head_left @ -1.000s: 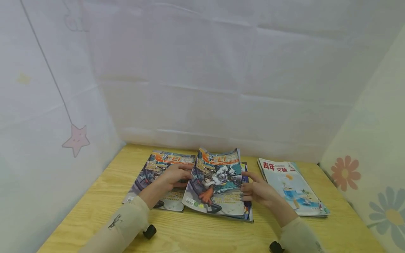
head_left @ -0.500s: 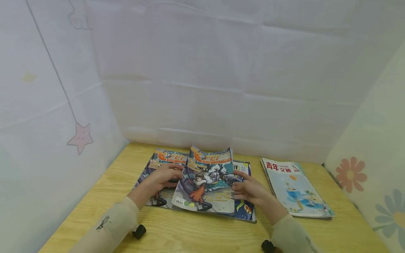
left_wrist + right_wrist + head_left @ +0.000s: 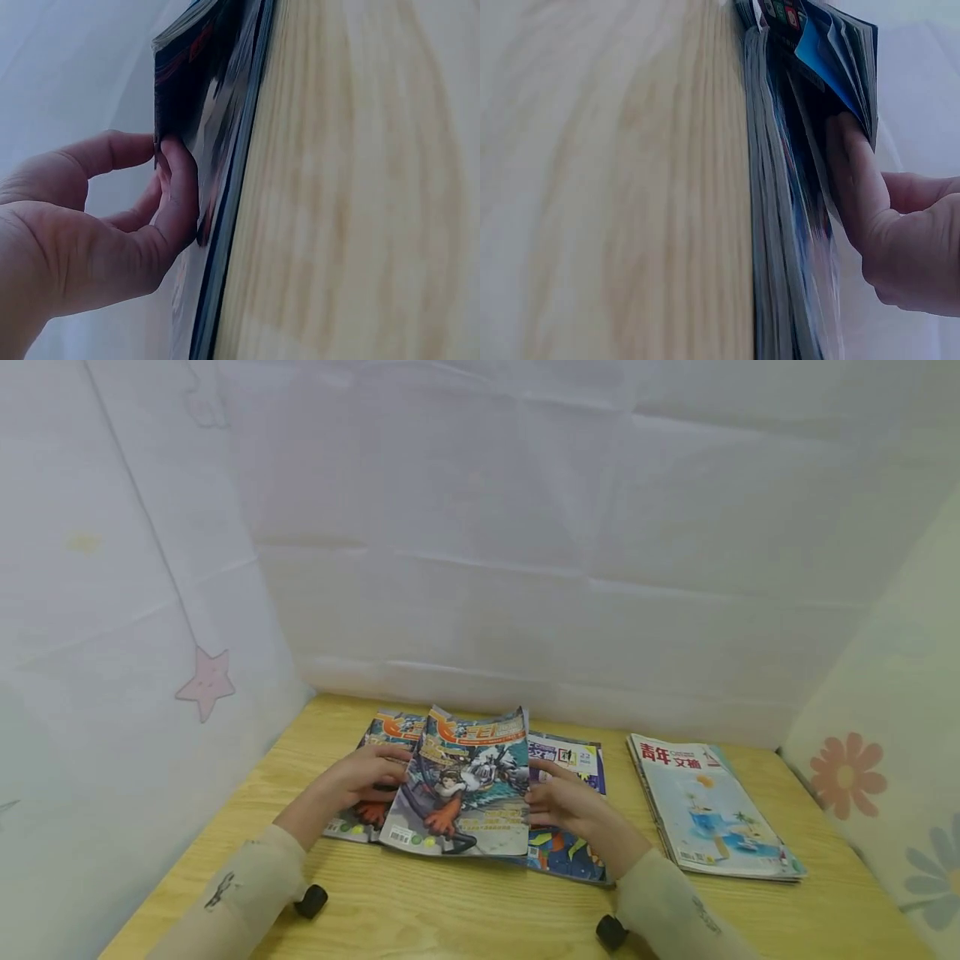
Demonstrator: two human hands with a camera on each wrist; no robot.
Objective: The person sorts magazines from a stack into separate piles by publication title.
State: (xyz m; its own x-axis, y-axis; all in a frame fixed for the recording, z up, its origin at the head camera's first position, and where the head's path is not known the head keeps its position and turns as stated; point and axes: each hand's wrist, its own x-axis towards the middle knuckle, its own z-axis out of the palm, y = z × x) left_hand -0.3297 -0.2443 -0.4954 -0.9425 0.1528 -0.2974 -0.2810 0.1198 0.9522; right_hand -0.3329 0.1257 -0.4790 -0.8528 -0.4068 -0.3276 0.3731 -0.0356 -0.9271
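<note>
Both hands hold one magazine (image 3: 465, 785) with a comic cover by its side edges, raised above the others and partly overlapping them. My left hand (image 3: 360, 781) pinches its left edge; the left wrist view shows the fingers beneath the raised magazine (image 3: 180, 90). At the opposite edge, my right hand (image 3: 573, 806) has its fingers under the magazine (image 3: 851, 56), with the thumb on the other side. Below on the left lies a magazine with a matching cover (image 3: 348, 829), partly hidden. A blue-purple magazine (image 3: 566, 853) shows below on the right.
A stack of magazines with a white and light blue cover (image 3: 705, 793) lies farther right on the wooden table (image 3: 450, 910). White cloth (image 3: 480, 568) hangs behind the table, with printed cloth on both sides.
Both hands have carried the held magazine left, farther over the matching one. More of the blue-purple magazine now shows on the right. The head view has shifted slightly.
</note>
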